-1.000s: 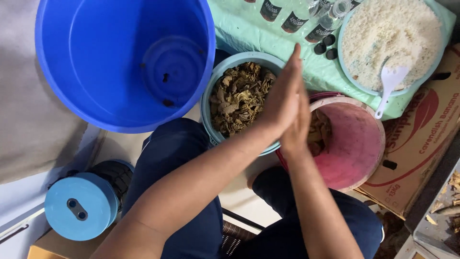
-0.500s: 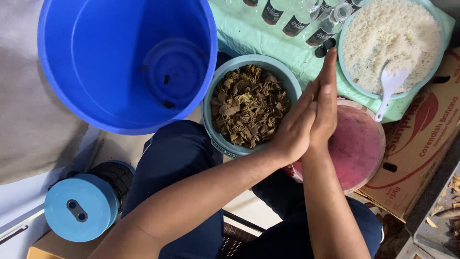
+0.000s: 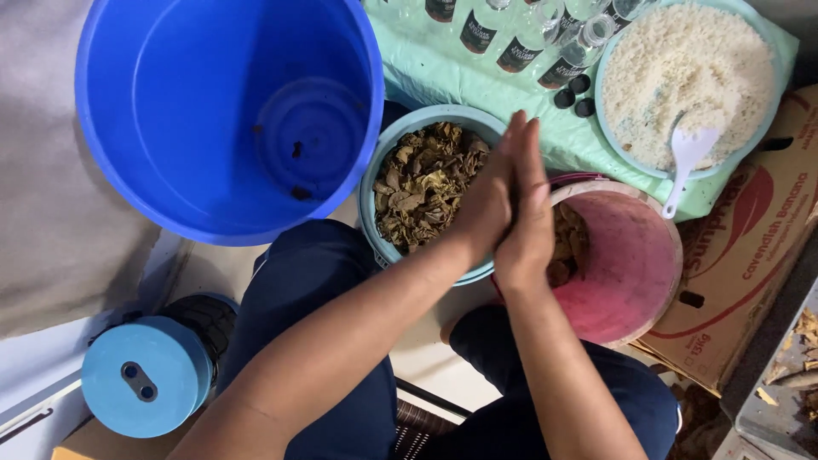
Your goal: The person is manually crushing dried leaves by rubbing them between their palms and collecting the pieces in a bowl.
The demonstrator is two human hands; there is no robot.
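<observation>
My left hand [image 3: 484,204] and right hand [image 3: 530,223] are pressed flat together, palm to palm, fingers straight; whether anything lies between them I cannot tell; they hang over the gap between the teal bowl [image 3: 385,166] of dried brown leaves [image 3: 422,183] and the pink bucket [image 3: 630,264], which holds a few leaves too; beyond stand a big blue bucket [image 3: 213,111], a tray of white grain [image 3: 682,68] with a white spoon [image 3: 686,162], and small bottles [image 3: 520,34].
</observation>
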